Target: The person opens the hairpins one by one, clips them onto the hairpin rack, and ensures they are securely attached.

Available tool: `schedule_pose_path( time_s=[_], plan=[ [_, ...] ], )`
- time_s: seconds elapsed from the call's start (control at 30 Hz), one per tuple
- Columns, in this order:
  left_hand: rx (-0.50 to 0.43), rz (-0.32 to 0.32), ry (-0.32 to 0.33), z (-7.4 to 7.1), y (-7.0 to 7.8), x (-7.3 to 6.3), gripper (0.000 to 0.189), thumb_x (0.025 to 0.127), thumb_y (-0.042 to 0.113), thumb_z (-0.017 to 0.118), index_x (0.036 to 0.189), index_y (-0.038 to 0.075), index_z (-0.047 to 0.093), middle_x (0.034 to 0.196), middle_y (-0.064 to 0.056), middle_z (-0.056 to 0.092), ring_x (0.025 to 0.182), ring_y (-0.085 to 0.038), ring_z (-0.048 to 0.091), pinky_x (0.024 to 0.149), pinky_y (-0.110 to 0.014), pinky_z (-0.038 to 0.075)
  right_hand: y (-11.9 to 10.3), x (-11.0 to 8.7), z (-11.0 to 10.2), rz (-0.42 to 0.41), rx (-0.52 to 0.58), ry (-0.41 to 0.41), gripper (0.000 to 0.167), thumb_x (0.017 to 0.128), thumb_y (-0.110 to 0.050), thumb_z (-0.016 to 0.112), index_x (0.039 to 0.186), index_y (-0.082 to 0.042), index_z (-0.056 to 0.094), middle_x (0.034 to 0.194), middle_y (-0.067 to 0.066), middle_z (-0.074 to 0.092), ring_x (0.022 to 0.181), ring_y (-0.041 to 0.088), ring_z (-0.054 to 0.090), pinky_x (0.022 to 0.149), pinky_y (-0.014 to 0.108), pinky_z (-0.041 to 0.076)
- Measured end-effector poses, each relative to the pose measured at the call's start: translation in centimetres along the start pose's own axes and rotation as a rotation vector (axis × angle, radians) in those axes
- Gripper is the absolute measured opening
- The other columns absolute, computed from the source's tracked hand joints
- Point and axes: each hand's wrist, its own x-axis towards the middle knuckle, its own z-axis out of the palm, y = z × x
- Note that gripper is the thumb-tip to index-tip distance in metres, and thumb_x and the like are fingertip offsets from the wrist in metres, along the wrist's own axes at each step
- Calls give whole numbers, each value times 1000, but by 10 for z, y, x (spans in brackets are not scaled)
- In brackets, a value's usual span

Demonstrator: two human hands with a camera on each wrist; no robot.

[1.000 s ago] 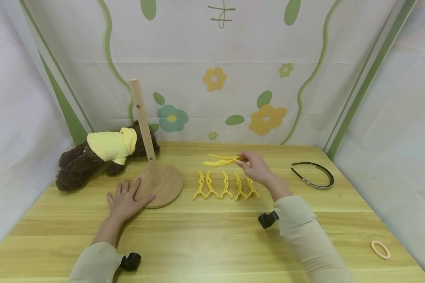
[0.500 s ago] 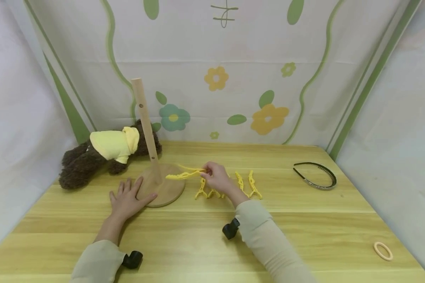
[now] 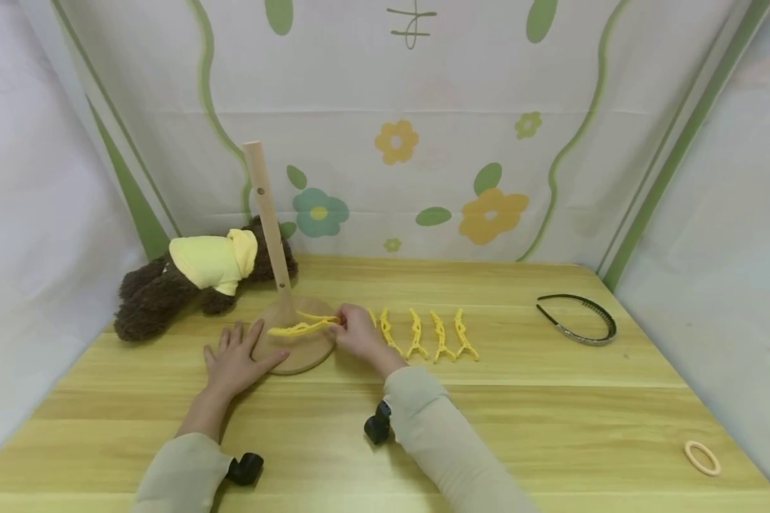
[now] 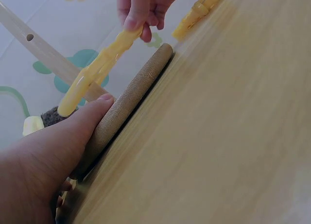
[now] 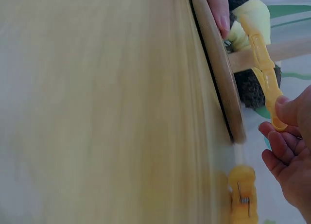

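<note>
My right hand (image 3: 363,338) pinches a yellow alligator hair clip (image 3: 293,330) by its end between thumb and fingers. The clip's two long arms are spread apart and reach left over the round wooden base (image 3: 308,354) of a stand, near the foot of its upright post (image 3: 267,214). On the base's left rim rests my left hand (image 3: 234,365), fingers spread and thumb lying on top of the disc. In the left wrist view, the thumb (image 4: 92,112) presses the disc's edge (image 4: 129,95), with the held clip (image 4: 95,71) above it.
Several more yellow hair clips (image 3: 417,335) lie in a row right of the right hand. Behind the stand is a dark brown plush toy (image 3: 150,292) in a yellow hoodie. A black headband (image 3: 580,338) lies at the right, and a pale ring (image 3: 702,458) nearer the front.
Holding the hair clip, my right hand has moved left from above the row to over the stand's base. The left hand has stayed on the base; the head view has shifted slightly.
</note>
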Motion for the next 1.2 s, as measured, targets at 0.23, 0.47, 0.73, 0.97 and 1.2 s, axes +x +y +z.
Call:
schedule_pose_path(
  time_s=[0.23,0.47,0.73,0.97,1.2],
  plan=[
    [-3,-12,1,0,1,1,93,71,69,44,139,12,18,136,-30,10,122,-47,1,83,-67,-9,-10,5,9,-4,-14,11,7,82,-10,59,80,-4,56,67,0,50,60,10,47,52,19,39],
    [2,-11,10,1,2,1,92,71,69,44,138,10,21,136,-31,11,122,-47,2,83,-67,-7,-12,7,12,13,-13,-8,8,83,-11,58,81,-4,56,67,0,49,58,11,44,49,20,38],
    [10,-22,-2,1,1,1,95,70,70,44,139,10,17,136,-30,10,122,-47,0,84,-66,-8,-14,10,14,27,-41,-28,11,81,-13,61,81,-3,55,66,0,48,58,11,45,49,19,38],
    [12,-26,-1,3,-1,2,96,69,71,44,139,11,16,136,-30,10,122,-47,0,84,-66,-9,-13,12,14,-13,-51,-43,12,80,-13,62,81,-2,58,67,0,50,59,10,46,52,19,39],
    [12,-25,-8,2,0,2,96,70,71,43,140,11,15,136,-30,9,122,-47,-1,84,-66,-9,-9,11,15,-22,-25,-47,15,80,-12,62,88,0,60,74,2,54,66,11,50,58,19,41]
  ],
)
